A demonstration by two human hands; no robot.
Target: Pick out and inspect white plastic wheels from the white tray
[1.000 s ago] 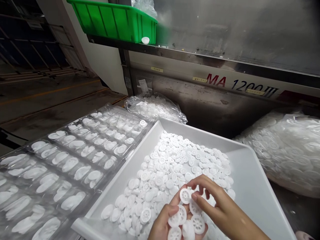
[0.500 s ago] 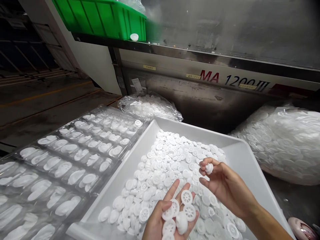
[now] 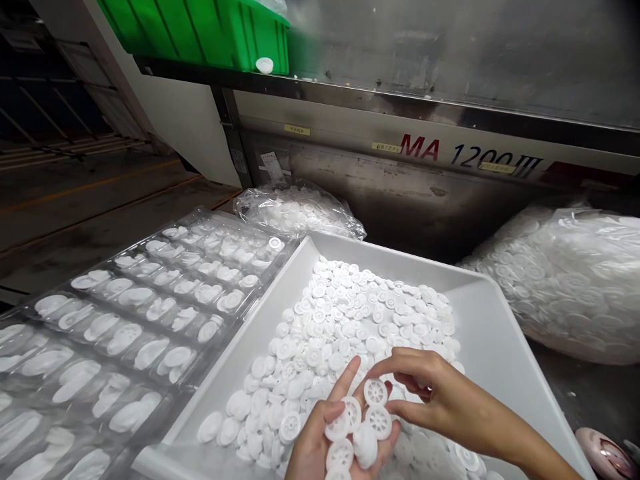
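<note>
Two bare hands meet over a shallow, light-grey plastic tray (image 3: 500, 367), seen from the wearer's head. The left hand (image 3: 315, 433) is palm up and cupped around a small heap of white plastic wheel-shaped discs (image 3: 379, 423), several showing spoked centres; its thumb presses over them and its forefinger points outward. The right hand (image 3: 430, 390) reaches in from the side, palm down, its thumb and forefinger apart on either side of the topmost disc; whether they grip it cannot be told. Beneath and beyond the hands, a loose pile of similar white discs (image 3: 320, 353) covers much of the tray's floor. Just beside the tray, to the left, are clear plastic compartment trays (image 3: 200, 381) with white pieces in rows of pockets. Behind the grey tray sits a clear plastic bag (image 3: 300, 212) of white pieces; a larger clear bulging bag (image 3: 575, 293) of them is at the right. At the back stands a metal machine (image 3: 350, 177) lettered "MA 1200III", and on its ledge, at upper left, a green ribbed plastic bin (image 3: 210, 33) with one white rounded piece (image 3: 265, 65) beside it.
</note>
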